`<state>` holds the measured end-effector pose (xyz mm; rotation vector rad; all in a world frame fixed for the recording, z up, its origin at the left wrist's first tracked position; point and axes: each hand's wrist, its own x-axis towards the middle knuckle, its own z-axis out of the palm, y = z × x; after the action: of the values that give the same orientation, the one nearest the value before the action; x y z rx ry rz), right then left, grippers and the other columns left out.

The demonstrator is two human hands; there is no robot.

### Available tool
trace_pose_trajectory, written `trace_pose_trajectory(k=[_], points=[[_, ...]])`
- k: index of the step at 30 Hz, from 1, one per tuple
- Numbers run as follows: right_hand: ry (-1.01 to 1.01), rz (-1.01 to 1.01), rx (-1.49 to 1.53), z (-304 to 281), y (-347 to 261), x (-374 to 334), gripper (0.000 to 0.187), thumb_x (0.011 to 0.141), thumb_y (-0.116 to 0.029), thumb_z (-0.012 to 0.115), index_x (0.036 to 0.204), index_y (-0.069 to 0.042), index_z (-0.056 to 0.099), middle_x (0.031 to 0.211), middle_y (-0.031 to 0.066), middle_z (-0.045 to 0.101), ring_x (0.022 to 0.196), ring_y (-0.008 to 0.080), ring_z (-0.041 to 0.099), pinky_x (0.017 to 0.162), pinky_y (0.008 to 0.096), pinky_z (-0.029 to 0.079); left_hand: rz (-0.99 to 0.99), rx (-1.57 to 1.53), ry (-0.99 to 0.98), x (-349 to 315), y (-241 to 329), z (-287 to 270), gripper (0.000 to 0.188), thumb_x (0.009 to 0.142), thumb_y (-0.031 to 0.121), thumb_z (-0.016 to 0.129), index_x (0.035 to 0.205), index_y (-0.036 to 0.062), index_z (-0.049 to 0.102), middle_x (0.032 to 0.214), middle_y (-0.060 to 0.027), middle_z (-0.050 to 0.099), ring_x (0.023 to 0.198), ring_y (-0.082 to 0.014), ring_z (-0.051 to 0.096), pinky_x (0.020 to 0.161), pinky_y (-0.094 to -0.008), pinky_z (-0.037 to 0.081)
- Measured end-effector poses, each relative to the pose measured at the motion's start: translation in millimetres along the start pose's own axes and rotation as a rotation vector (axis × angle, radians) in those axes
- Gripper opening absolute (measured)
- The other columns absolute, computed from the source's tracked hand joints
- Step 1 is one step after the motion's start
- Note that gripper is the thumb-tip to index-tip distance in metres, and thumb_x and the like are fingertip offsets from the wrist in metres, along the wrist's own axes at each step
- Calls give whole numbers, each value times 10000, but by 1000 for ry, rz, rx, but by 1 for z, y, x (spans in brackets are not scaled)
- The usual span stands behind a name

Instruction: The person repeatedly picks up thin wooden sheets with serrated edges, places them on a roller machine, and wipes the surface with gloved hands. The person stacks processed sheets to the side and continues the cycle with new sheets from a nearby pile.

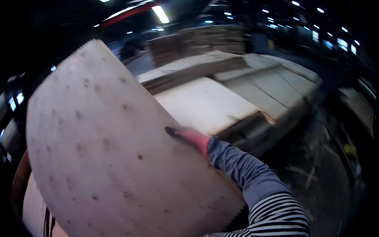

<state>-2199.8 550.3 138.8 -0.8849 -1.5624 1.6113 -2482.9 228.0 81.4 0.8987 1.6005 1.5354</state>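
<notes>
A large, pale wood veneer sheet (109,132) with brown knots and jagged short ends fills the left and middle of the head view, raised and tilted. My right hand (191,137), in a pink glove with a dark tip, is closed on the sheet's right edge. Its thumb lies over the top face, and the other fingers are hidden behind the edge. My left hand does not show.
Beyond the sheet lie low stacks of veneer (206,104), some with cords across them. A taller wood stack (196,41) stands behind. Scraps litter the dark floor (308,177) at right. More pale sheets (34,201) show at lower left.
</notes>
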Motion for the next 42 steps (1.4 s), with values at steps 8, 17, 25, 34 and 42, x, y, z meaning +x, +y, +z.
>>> trace_pose_trajectory(k=[8,17,25,34,42], points=[[704,-256,-196,-326,9,-197,416,752,-367,622,907,18,594,789,57,604,706,130,541,639,298,421,48,72,-541,12,25,298,570,865,434,369,1215,-15,396,1140,-114,513,986,-218,507,846,-314,398],[1394,-94,-206,-493,-67,-514,371,811,-329,563,928,22,588,792,65,609,666,132,556,582,295,437,65,98,-948,1,37,581,596,867,464,340,1218,-15,395,1147,-113,509,991,-222,505,849,-314,393],[1767,-219,0,-665,-88,-645,320,826,-285,542,888,26,583,739,65,591,604,142,562,510,288,454,85,78,-1206,32,20,873,620,868,490,315,1221,-14,394,1153,-113,506,995,-225,503,852,-315,389],[2121,-28,-124,-894,-87,-763,554,752,-403,614,1012,80,536,890,118,585,769,183,559,632,309,445,146,-47,-1452,-8,-12,1244,649,870,519,286,1223,-14,393,1159,-113,503,999,-228,501,855,-315,384],[2252,-52,-232,-1121,-106,-809,634,721,-541,574,885,71,590,756,115,607,621,188,586,552,296,460,274,-136,-1296,-29,-60,1621,649,858,537,315,1060,-45,518,928,-123,596,797,-193,545,718,-314,431]])
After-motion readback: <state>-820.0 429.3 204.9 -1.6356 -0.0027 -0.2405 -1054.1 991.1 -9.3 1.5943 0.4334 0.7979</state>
